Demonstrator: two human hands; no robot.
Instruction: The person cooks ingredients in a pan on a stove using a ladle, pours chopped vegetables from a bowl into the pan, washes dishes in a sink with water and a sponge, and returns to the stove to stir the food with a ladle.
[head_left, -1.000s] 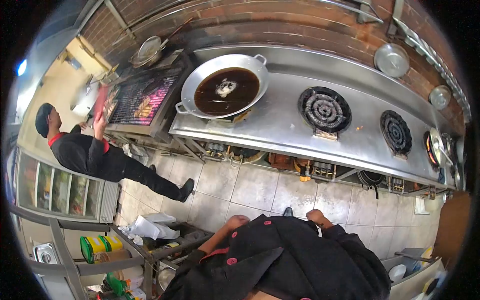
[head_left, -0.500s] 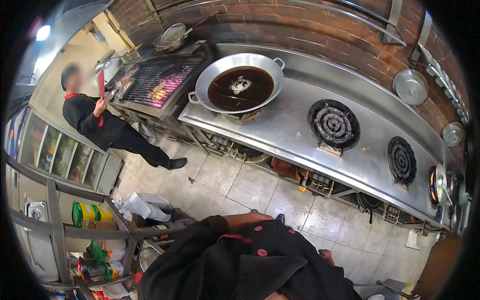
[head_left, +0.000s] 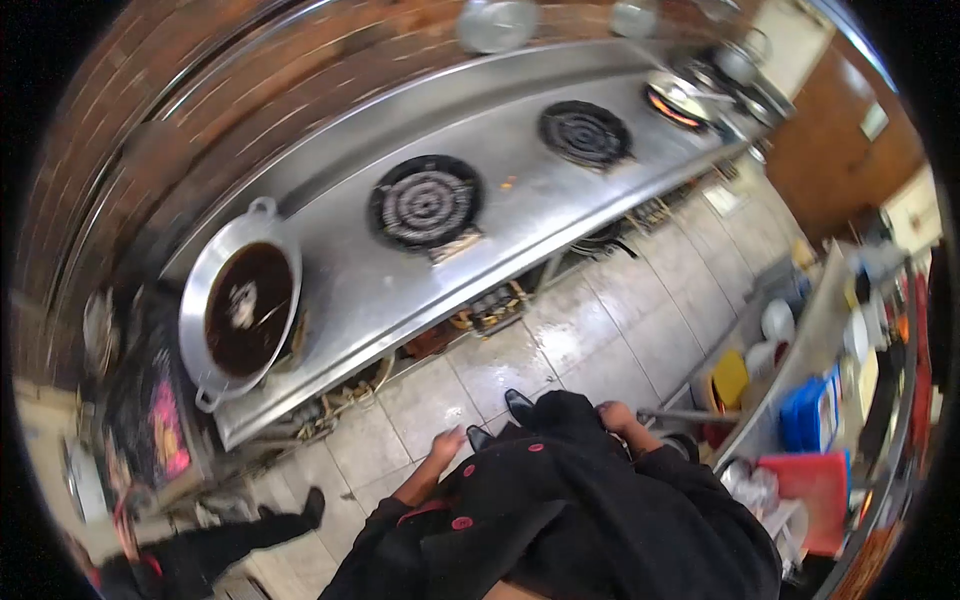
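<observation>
My left hand (head_left: 447, 444) hangs low beside my dark jacket, over the tiled floor, and looks empty, though blur hides how its fingers lie. On the other side, my right hand (head_left: 616, 415) is held low near the end of a metal rail, its fingers curled; whether it touches the rail or holds something small cannot be made out. Beyond my hands runs the steel stove counter (head_left: 350, 290). A wide two-handled pan (head_left: 196, 330) of dark liquid with a pale patch stands at its left end. Two round black burners (head_left: 425, 202) sit bare along it.
A frying pan (head_left: 680, 97) sits over a glowing burner at the counter's far end. Shelving at the right holds a blue container (head_left: 808, 412) and a red tray (head_left: 815, 500). At the lower left, a co-worker (head_left: 225, 546) stands near the grill (head_left: 165, 420).
The view has swung right, so the pan and co-worker now lie farther left and the right-hand shelving shows. My left hand, mostly hidden half a second ago, is visible again.
</observation>
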